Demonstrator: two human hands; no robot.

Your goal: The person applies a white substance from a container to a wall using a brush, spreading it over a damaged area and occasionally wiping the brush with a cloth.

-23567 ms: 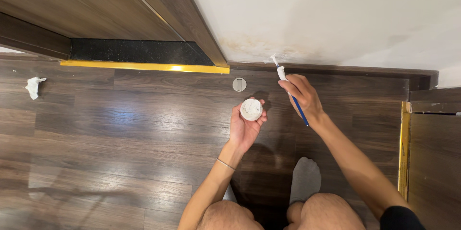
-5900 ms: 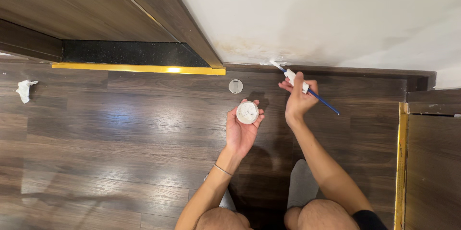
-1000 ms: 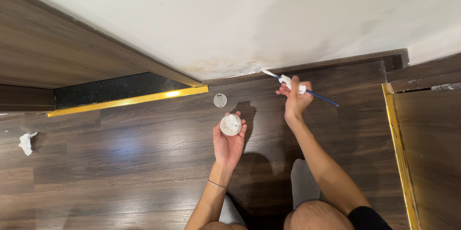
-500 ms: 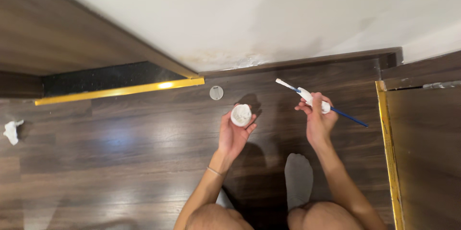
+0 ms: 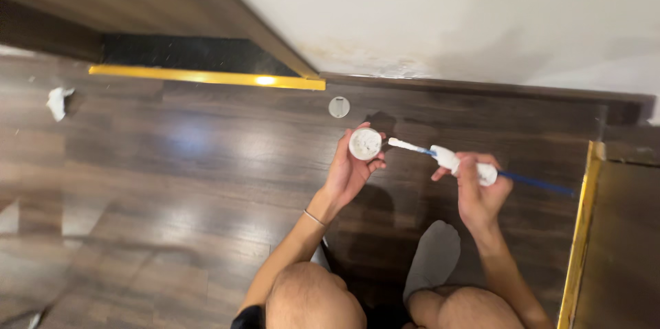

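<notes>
My left hand [image 5: 349, 171] cups a small round container [image 5: 365, 143] of white filler, held open side up above the dark wood floor. My right hand [image 5: 476, 188] grips a blue-handled brush [image 5: 450, 160] smeared with white; its white tip points left and sits just beside the container's rim. The container's round lid [image 5: 339, 107] lies on the floor near the baseboard, above my left hand. The white wall [image 5: 447, 13] rises beyond, with a rough, stained patch just above the baseboard.
A yellow threshold strip [image 5: 206, 78] runs along the left below a dark doorway. Another yellow strip [image 5: 577, 233] runs down the right side. A crumpled white tissue [image 5: 58, 101] lies far left. My knees and a grey-socked foot [image 5: 432, 260] are below.
My right hand drew the brush down from the wall's baseboard to the container in my left hand. The view shifted, with the doorway and tissue moving rightward.
</notes>
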